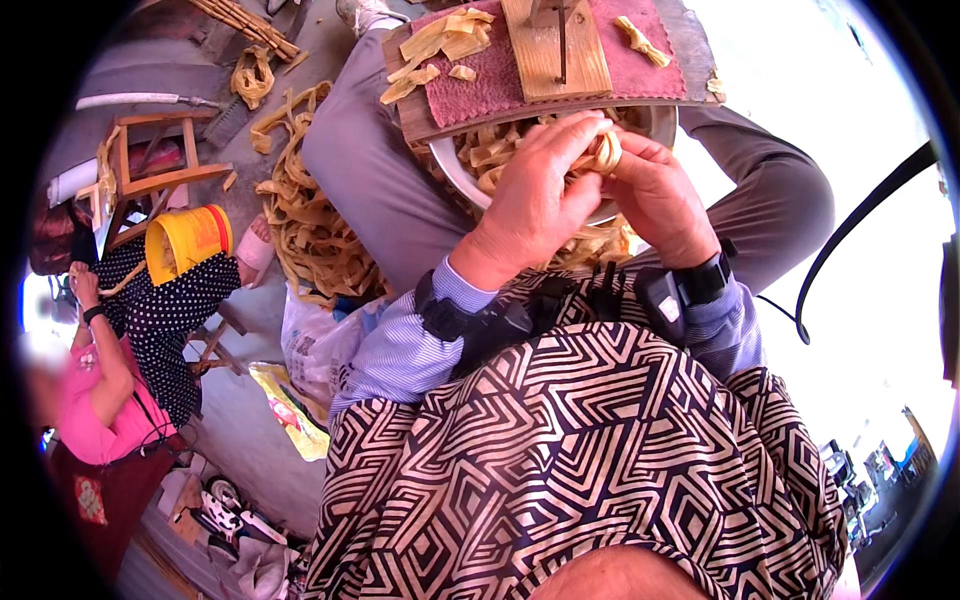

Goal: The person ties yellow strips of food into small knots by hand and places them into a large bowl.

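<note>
In front of me my left hand (535, 190) and my right hand (660, 195) meet over a metal bowl (447, 165). Between their fingertips is a small pale yellow knot of a folded, pliable strip (608, 153), perhaps bean curd skin. Both hands are closed on it, and part of it is hidden by the fingers. Similar yellow pieces (485, 150) fill the bowl beneath. Beyond the bowl, a pink cloth (470, 95) covers a board, with loose strips (447, 38) at left and one finished-looking knot (642, 42) at right.
A wooden block (590, 75) with an upright metal rod stands on the cloth. Long strips lie heaped (315, 225) beside my left leg, near a plastic bag (310, 340). At left sits another person in a pink top (110, 400), with a yellow bucket (195, 240) and a wooden stool (165, 180) nearby.
</note>
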Demonstrator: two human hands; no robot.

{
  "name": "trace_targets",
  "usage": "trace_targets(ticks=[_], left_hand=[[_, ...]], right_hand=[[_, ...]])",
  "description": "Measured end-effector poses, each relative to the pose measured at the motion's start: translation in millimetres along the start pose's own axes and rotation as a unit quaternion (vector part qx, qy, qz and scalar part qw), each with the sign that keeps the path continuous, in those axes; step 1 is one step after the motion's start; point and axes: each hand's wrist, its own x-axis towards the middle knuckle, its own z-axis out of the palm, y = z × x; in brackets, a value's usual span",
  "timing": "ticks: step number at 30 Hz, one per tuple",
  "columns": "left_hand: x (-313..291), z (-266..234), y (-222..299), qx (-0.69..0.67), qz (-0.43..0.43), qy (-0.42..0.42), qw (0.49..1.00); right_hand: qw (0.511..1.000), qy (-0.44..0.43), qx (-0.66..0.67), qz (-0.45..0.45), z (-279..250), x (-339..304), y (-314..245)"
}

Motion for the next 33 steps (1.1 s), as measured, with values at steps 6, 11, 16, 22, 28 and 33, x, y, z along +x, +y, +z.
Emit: trace_targets(ticks=[6, 11, 16, 22, 28, 33], left_hand=[[25, 13, 13, 0.043, -0.084, 0.100, 0.990], [9, 22, 7, -0.316, -0.298, 0.070, 0.898], [-24, -4, 19, -0.215, -0.278, -0.006, 0.936], [-10, -24, 20, 0.262, -0.024, 0.000, 0.965], [2, -42, 19, 0.252, 0.018, 0.020, 0.967], [7, -43, 29, 0.264, 0.090, 0.008, 0.960]], right_hand=[[0.770, 0.194, -0.481, -0.372, 26, 3, -2], [0.802, 0.224, -0.410, -0.372, 27, 7, -4], [0.897, 0.149, -0.337, -0.244, 2, 13, -6], [0.851, 0.059, -0.488, -0.186, 10, -2, -60], [0.740, -0.026, -0.672, -0.018, 17, -11, -70], [0.579, -0.069, -0.729, -0.359, 39, -6, -67]])
